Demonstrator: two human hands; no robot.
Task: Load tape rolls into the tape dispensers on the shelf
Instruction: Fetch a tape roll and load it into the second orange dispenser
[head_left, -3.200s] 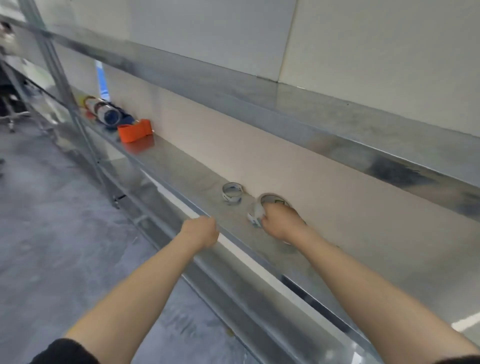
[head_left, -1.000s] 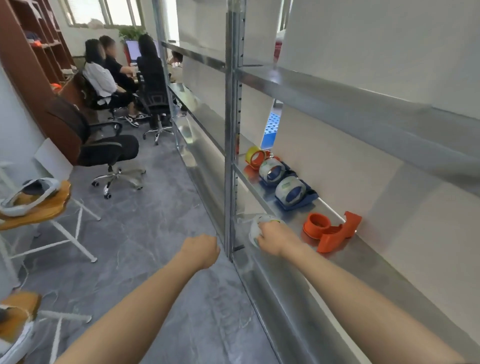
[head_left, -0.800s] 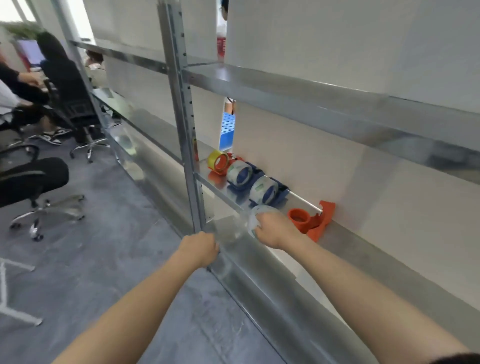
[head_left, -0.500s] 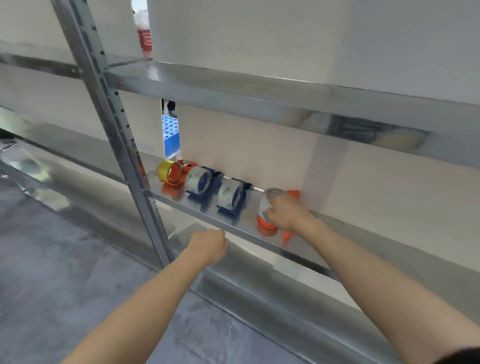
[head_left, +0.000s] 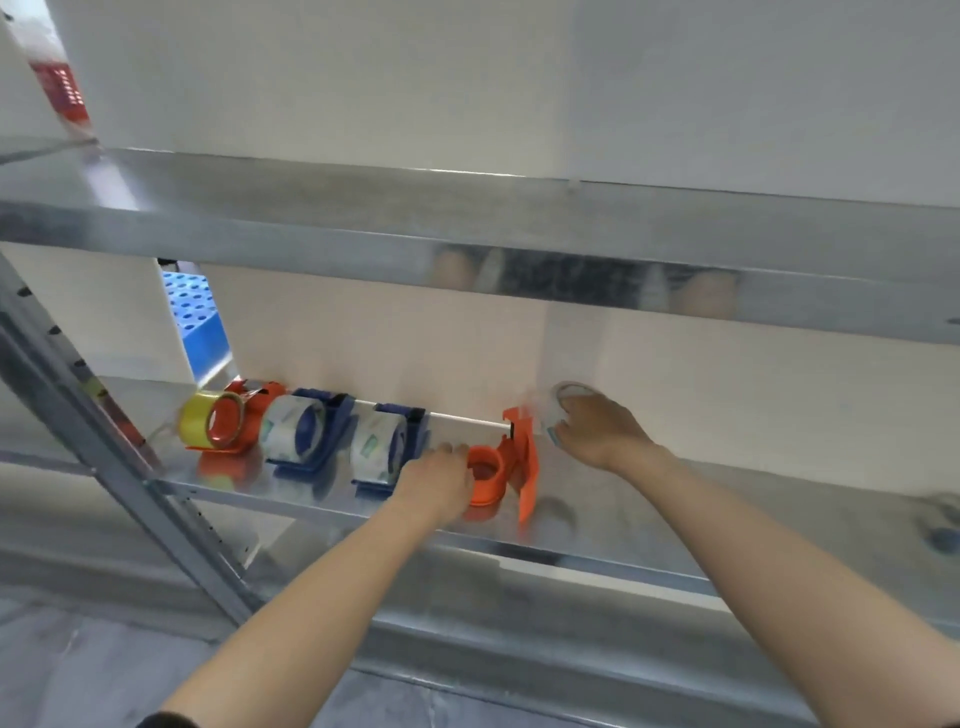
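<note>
We start with tape dispensers and make it four. Two are orange, the left orange dispenser (head_left: 252, 415) and the right orange dispenser (head_left: 514, 467). Two are blue, the left blue dispenser (head_left: 335, 415) and the right blue dispenser (head_left: 415, 423).

Tape rolls, four again by our tally: one yellow roll (head_left: 200, 423) and three clear ones, the first clear roll (head_left: 283, 434), the second clear roll (head_left: 374, 449) and the third clear roll (head_left: 553, 415), held in the right hand (head_left: 597, 428).

Hands, two, counting the left hand (head_left: 436, 483).

Steel shelves, at least two: the upper shelf (head_left: 467, 249) and the lower shelf (head_left: 675, 519). One upright post (head_left: 104, 457). One blue perforated panel (head_left: 200, 322).
</note>
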